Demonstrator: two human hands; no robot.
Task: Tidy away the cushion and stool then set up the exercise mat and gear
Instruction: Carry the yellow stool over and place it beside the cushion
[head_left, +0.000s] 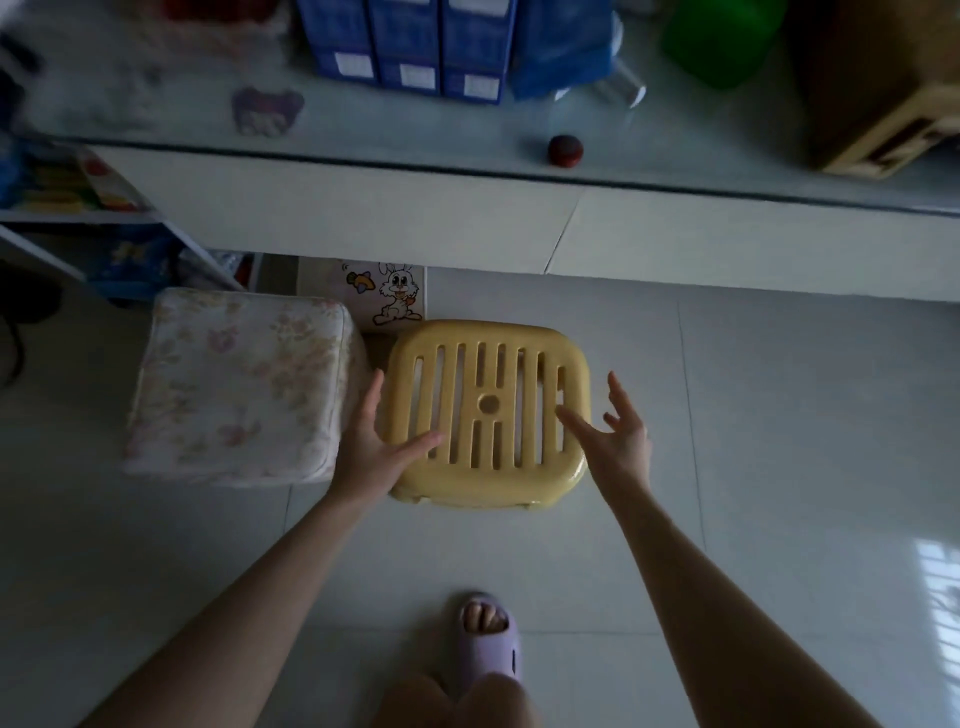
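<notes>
Your left hand (371, 441) and right hand (621, 434), both spread open and empty, flank the yellow slatted stool (488, 410) on the floor (779, 415), just beside the floral cushion (239, 384) below the tabletop (415, 124) edge, seemingly ready to lift it.

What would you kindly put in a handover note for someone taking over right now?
Left hand: open, left of the yellow stool, thumb over its seat; no grip yet.
Right hand: open, at the stool's right side.
Stool stands on the floor before the desk; floral cushion sits just left of it.
Done: nothing clearly stowed. Left: stow both, then mat and gear, not in view.
</notes>
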